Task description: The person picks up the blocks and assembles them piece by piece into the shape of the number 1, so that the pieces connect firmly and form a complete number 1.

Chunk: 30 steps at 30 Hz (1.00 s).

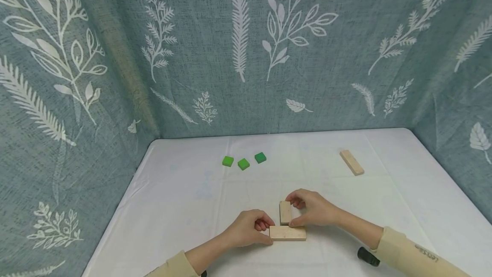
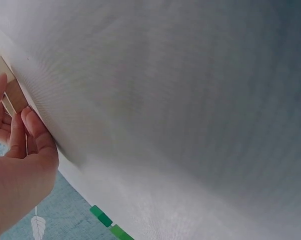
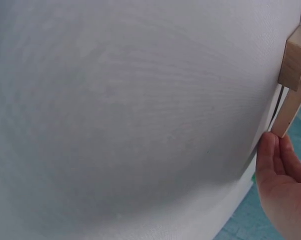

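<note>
Two pale wooden blocks lie at the front middle of the white table, in a T shape. One block (image 1: pixel 287 233) runs left to right; the other block (image 1: pixel 285 213) points away from its far long side. My left hand (image 1: pixel 247 228) pinches the left end of the crosswise block, thumb at the near corner and fingers at the far one. My right hand (image 1: pixel 317 209) holds the other block endwise, fingers at its far end and thumb at its near end, beside the crosswise block. The left wrist view shows the left fingers (image 2: pixel 33 132) on a wooden block (image 2: pixel 15 95).
Beyond the hands lie three small green blocks (image 1: pixel 244 164), one of them darker. Another wooden block (image 1: pixel 351 162) lies at the back right. A dark cylindrical object (image 1: pixel 368 256) shows beside the right sleeve. A leaf-patterned curtain (image 1: pixel 253 97) stands behind the table (image 1: pixel 184 191).
</note>
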Tool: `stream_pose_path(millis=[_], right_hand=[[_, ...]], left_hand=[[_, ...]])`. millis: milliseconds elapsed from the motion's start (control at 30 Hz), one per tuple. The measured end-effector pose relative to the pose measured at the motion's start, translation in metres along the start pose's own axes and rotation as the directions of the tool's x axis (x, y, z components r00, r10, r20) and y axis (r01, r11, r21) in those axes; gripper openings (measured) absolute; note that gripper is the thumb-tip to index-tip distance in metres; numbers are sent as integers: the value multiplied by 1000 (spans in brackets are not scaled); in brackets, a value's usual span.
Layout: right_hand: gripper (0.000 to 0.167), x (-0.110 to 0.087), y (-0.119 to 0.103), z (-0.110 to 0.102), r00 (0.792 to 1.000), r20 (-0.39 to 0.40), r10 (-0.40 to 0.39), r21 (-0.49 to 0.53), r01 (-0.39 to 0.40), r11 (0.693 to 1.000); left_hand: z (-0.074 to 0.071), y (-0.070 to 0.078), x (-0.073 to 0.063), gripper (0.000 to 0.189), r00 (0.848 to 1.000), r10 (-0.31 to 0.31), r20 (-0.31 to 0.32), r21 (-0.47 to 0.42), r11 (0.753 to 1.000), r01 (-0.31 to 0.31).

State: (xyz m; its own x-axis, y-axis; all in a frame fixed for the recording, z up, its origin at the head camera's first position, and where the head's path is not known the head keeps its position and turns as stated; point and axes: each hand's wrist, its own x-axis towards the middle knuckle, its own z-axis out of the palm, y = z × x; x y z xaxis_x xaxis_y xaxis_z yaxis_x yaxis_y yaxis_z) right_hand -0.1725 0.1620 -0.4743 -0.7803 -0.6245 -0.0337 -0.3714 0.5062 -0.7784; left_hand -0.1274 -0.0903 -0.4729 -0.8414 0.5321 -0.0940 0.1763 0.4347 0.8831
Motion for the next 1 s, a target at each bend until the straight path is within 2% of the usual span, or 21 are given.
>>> stream_pose_path(millis=[400, 1000], right_hand=[[58, 0, 3, 2, 1000, 10, -27, -23, 27, 999], [58, -1, 3, 2, 1000, 22, -22, -27, 23, 999]], left_hand=[[0, 0, 0, 29, 1000, 7, -7, 3, 1000, -7], [1, -1, -1, 29, 1000, 11, -4, 0, 1000, -11]])
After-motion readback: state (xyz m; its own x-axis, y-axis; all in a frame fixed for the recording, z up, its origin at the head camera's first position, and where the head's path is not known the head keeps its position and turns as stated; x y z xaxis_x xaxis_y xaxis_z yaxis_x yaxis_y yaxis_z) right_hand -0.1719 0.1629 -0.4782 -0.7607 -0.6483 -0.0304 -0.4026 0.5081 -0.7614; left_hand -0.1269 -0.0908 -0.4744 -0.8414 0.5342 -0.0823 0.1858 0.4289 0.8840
